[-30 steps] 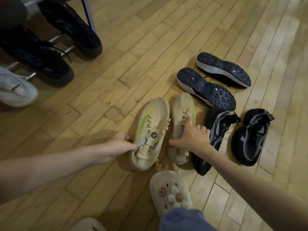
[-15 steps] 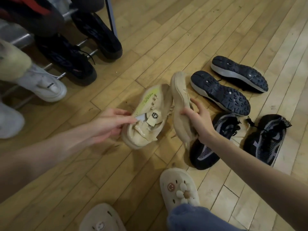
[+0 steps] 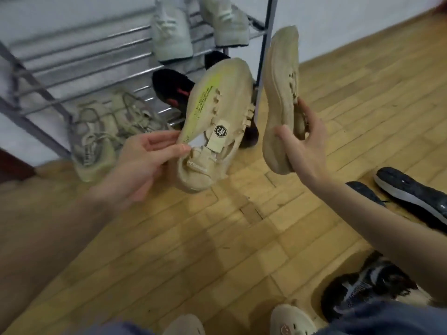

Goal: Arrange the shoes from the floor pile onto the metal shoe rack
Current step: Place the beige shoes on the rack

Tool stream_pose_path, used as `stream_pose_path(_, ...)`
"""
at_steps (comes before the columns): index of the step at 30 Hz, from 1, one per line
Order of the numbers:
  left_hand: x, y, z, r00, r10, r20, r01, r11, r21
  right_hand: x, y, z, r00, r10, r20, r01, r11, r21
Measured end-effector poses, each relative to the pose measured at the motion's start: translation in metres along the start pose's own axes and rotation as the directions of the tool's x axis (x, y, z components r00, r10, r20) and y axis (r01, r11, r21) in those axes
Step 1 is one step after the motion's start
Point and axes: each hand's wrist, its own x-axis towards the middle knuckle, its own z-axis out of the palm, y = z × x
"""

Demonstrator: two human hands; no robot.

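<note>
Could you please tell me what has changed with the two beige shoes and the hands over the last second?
Both beige lace-up shoes left the wooden floor: the left hand lifted the shoe with the yellow-green stripe, the right hand the plain one, turned sole-leftward, toward the metal shoe rack. The upturned black shoes and black mesh shoe remain on the floor.

At frame centre, the beige shoe (image 3: pixel 215 122) carries a black hexagonal badge (image 3: pixel 220 131) with a white emblem on its strap; the print along its yellow-green stripe (image 3: pixel 202 100) is too blurred to read.
</note>
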Motion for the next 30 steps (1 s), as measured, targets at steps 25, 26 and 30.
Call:
stream_pose_path(25, 0.044, 0.059, -0.132, 0.746, 0.080, -0.662, -0.293, 0.931, -0.218, 0.040, -0.149, 0.172, 0.870, -0.344, 0.352, 0.408, 0.905, -0.123)
stream_pose_path(26, 0.050, 0.059, -0.135, 0.735, 0.077, -0.673, -0.293, 0.932, -0.213, 0.045, -0.155, 0.184, 0.864, -0.355, 0.358, 0.431, 0.889, -0.157)
stream_pose_path(30, 0.070, 0.061, -0.151, 0.692, 0.051, -0.720, -0.279, 0.939, -0.201, 0.072, -0.185, 0.226, 0.839, -0.347, 0.418, 0.491, 0.814, -0.309)
